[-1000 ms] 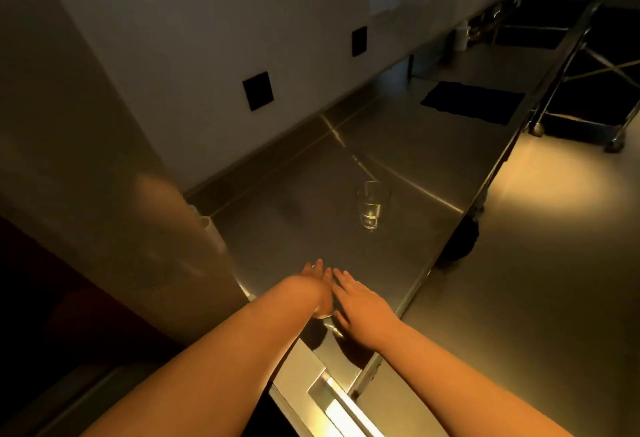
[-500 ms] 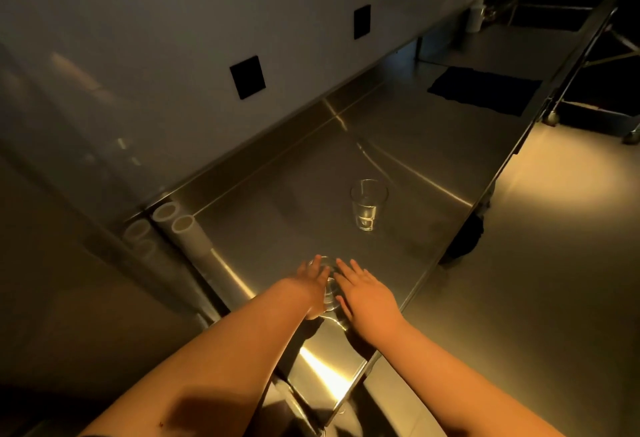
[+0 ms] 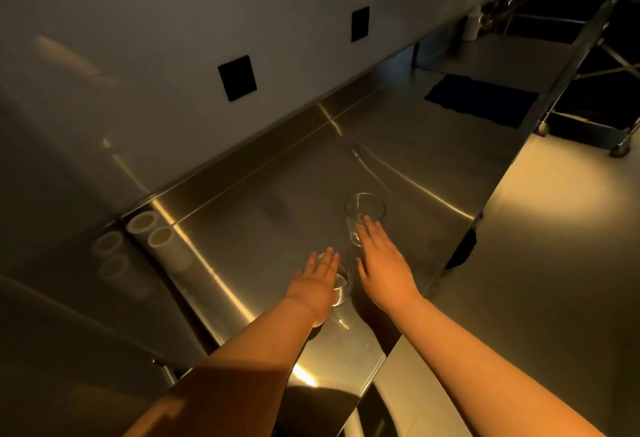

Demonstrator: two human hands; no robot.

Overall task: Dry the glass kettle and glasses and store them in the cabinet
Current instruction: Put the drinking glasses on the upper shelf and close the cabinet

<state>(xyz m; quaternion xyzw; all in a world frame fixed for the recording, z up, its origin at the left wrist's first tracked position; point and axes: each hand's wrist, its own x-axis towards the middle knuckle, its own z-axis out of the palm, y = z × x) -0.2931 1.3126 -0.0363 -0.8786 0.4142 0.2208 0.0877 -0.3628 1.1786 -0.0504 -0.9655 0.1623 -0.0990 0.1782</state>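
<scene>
Two hands over two glasses on a steel counter (image 3: 263, 215), in dim light.

The near glass (image 3: 341, 286) is mostly hidden under the left hand (image 3: 317, 284); only its right side and part of its base show, and whether the palm actually contacts its rim cannot be determined. The left hand's fingers are straight and extended, not curled round anything. The far glass (image 3: 364, 209) stands upright just beyond the right hand (image 3: 384, 265); that hand's fingertips (image 3: 367, 225) overlap the lower part of the glass, and contact cannot be confirmed. The right hand is flat, fingers extended and together, holding nothing. The two hands sit side by side, a narrow gap between them. Left of the left hand lie two white tubes (image 3: 152, 232), mirrored in the adjoining steel panel. Well beyond the right hand lies a dark cloth (image 3: 481, 100). No kettle is distinguishable.
</scene>
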